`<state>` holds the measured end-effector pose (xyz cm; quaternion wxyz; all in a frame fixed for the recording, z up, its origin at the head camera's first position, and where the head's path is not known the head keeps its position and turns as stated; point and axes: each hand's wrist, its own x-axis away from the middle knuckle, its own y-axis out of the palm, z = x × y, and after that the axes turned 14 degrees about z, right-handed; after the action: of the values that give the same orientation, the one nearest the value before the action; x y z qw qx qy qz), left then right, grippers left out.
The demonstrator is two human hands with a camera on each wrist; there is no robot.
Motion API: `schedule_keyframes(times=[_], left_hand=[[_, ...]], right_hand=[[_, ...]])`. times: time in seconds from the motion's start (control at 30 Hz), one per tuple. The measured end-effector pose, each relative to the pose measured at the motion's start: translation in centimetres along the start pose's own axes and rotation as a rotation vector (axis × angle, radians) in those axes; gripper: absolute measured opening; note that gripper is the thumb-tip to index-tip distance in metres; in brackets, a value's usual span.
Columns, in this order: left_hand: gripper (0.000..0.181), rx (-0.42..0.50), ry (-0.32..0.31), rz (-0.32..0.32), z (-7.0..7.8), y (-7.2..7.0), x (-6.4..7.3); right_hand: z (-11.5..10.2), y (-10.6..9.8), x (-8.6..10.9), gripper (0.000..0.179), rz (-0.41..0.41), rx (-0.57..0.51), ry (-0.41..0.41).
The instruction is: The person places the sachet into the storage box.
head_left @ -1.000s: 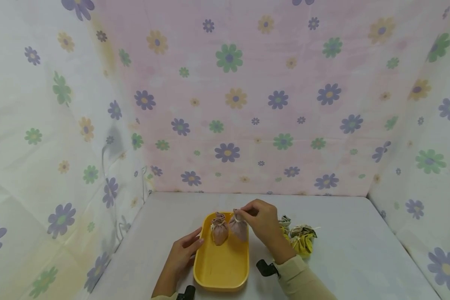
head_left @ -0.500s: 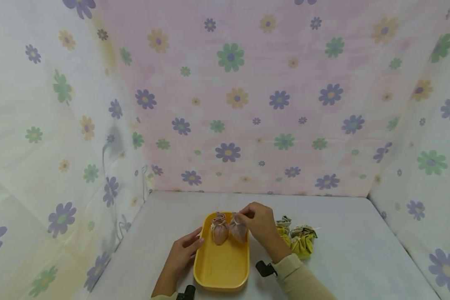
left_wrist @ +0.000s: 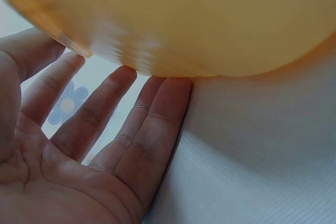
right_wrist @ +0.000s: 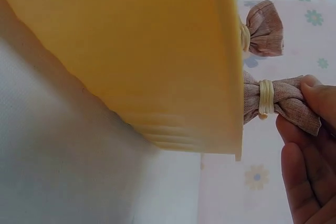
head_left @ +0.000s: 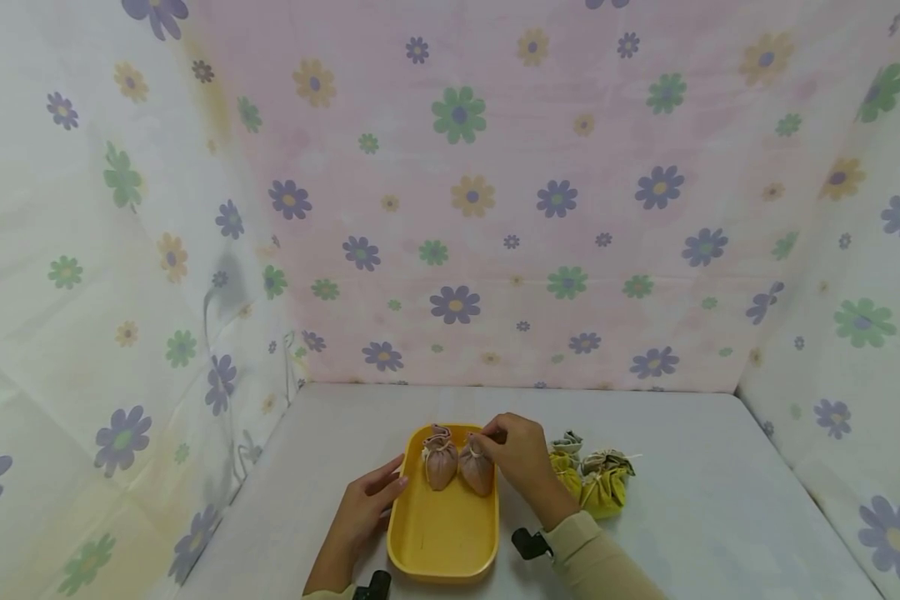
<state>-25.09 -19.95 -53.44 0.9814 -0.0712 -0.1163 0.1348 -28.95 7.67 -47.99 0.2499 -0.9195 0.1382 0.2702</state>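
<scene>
A yellow tray (head_left: 442,533) lies on the table with two small brownish-pink cloth pouches at its far end. The left pouch (head_left: 440,463) stands by itself, its neck tied with pale cord. My right hand (head_left: 523,454) pinches the gathered top of the right pouch (head_left: 477,472) between thumb and finger. In the right wrist view that pouch's top (right_wrist: 294,100) shows above the tray rim, its body hidden behind the wall. At the tray's left side my left hand (head_left: 366,504) touches the outer wall; the left wrist view shows its fingers (left_wrist: 100,108) nearly straight against it.
Right of the tray, beyond my right forearm, sit yellow-green cloth pouches (head_left: 604,487) with patterned tops, partly hidden by the arm. The white table (head_left: 705,500) is enclosed by flower-printed curtains (head_left: 495,250) at the back and sides.
My right hand has come down a little, lowering the right pouch into the tray beside the left one. The left hand and the tray have stayed put.
</scene>
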Motion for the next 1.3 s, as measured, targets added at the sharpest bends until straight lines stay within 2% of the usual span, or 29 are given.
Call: schedule_keyframes(times=[0.23,0.43,0.6,0.87,1.0,1.3], left_hand=[[0.056,-0.008,0.012,0.005,-0.1,0.0,0.1],[0.056,-0.002,0.01,0.006,-0.1,-0.1,0.1],[0.057,0.007,0.004,-0.005,-0.2,-0.1,0.1],[0.059,0.007,0.003,-0.003,-0.3,0.0,-0.2],[0.059,0.003,0.011,-0.005,-0.3,-0.1,-0.1],[0.056,-0.001,-0.011,0.009,-0.3,0.0,-0.2]], right_hand=[[0.0,0.2,0.1,0.013,-0.007,0.017,0.011],[-0.4,0.2,0.3,0.013,-0.035,0.026,0.051],[-0.8,0.0,0.3,0.018,-0.038,0.052,0.051],[-1.1,-1.0,0.3,0.03,-0.02,0.158,0.0],[-1.4,-1.8,0.5,0.036,0.007,0.214,-0.062],[-1.9,-3.9,0.9,0.031,0.05,0.262,-0.178]])
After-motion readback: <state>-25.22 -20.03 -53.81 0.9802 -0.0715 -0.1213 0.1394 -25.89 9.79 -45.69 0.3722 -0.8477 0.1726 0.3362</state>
